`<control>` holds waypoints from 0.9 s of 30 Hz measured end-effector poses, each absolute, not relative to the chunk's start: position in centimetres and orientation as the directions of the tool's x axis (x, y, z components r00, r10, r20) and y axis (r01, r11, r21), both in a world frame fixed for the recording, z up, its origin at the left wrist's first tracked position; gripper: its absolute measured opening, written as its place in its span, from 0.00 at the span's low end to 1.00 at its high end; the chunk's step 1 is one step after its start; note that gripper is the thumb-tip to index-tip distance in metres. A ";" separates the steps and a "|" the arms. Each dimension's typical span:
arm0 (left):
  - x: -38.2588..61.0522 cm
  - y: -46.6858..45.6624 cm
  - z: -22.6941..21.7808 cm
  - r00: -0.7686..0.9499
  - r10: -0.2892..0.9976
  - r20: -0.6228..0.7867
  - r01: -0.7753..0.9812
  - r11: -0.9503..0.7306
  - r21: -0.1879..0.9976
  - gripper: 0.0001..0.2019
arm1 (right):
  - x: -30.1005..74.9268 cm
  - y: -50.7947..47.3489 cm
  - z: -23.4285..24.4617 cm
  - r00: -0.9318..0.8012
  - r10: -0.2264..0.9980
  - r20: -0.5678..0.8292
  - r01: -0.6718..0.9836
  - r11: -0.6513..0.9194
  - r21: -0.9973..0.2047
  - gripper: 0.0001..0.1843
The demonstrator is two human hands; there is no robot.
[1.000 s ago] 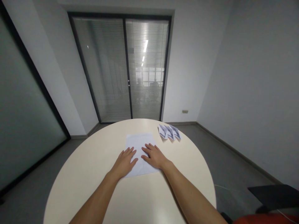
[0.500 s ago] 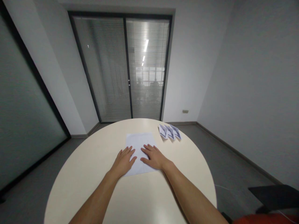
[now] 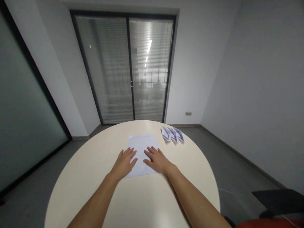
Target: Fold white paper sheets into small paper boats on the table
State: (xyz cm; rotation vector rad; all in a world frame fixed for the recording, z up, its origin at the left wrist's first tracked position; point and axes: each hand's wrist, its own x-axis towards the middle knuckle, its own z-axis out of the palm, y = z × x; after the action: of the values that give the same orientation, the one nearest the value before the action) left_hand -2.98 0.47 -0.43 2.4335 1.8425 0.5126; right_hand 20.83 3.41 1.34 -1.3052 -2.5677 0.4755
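Observation:
A white sheet of paper [image 3: 141, 145] lies flat in the middle of a round cream table [image 3: 90, 171]. My left hand [image 3: 123, 163] rests palm down on the sheet's near left part, fingers spread. My right hand [image 3: 157, 160] lies flat on its near right part, fingers also apart. Neither hand holds anything. Both forearms reach in from the bottom of the view.
Three folded paper pieces [image 3: 172, 134] lie in a row near the table's far right edge. A glass sliding door with blinds [image 3: 128, 68] stands behind the table. A dark chair part [image 3: 277, 198] shows at the lower right, over grey floor.
Both hands have slid slightly to the left on the sheet, the left one nearing its left edge. The sheet and folded pieces have not moved.

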 end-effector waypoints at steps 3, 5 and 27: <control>-2.8 0.2 -0.4 0.344 0.915 0.210 0.881 -0.393 0.265 0.25 | 20.9 3.5 1.5 -0.583 0.809 0.070 0.736 0.563 -0.376 0.36; -2.5 0.0 -0.2 0.385 0.901 0.198 0.857 -0.429 0.285 0.26 | 20.9 3.5 1.9 -0.583 0.806 0.104 0.732 0.576 -0.363 0.34; -2.1 -0.6 0.6 0.341 0.935 0.093 0.905 -0.354 0.237 0.31 | 21.3 4.1 1.7 -0.507 0.858 0.079 0.781 0.496 -0.380 0.34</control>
State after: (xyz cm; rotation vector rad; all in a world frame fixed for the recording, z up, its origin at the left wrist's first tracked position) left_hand -2.11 -0.61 0.61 2.4520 1.6952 0.3208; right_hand 21.26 4.09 1.74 -1.3925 -2.4842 0.4341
